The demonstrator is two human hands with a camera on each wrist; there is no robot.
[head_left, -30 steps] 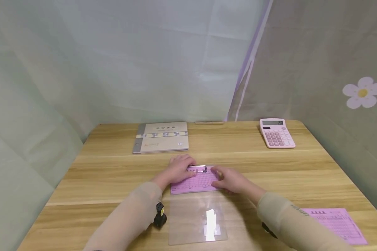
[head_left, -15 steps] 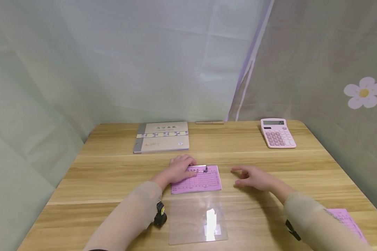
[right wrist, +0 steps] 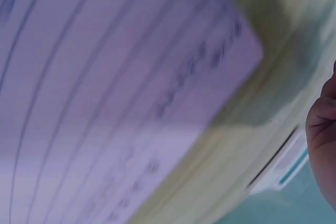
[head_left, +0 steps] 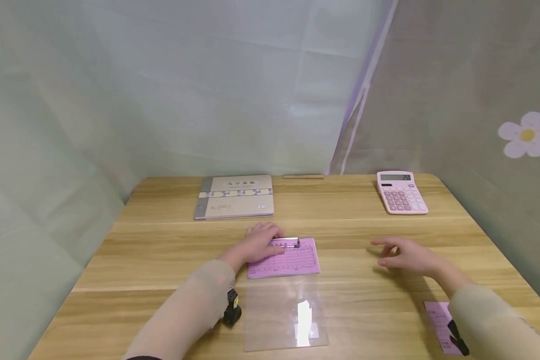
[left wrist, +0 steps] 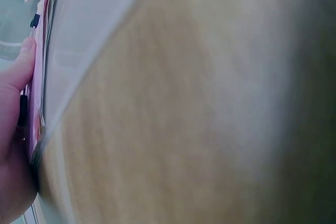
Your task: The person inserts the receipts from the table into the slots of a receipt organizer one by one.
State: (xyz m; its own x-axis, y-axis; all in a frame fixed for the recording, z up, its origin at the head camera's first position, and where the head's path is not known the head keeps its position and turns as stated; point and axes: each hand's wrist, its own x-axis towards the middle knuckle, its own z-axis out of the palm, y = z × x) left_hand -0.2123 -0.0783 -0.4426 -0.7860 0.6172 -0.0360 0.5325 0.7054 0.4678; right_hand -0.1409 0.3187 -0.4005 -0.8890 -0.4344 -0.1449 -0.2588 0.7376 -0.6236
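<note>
A clear clipboard lies on the wooden table, with a stack of pink printed forms at its far end under a metal clip. My left hand grips the clip end, thumb over the forms and fingers at the far edge. In the left wrist view, the thumb lies along the pink stack. My right hand is over the table to the right, fingers loosely bent, holding nothing. Another pink form lies near the front right, partly hidden by the right sleeve; it fills much of the right wrist view.
A grey and beige account book lies at the back left. A slim pen rests along the back edge, and a pink calculator sits at the back right. Pale curtains hang behind the table.
My right hand has left the right edge of the pink forms on the clipboard and moved right across the table. The left hand stays at the clip. The view has shifted slightly.
</note>
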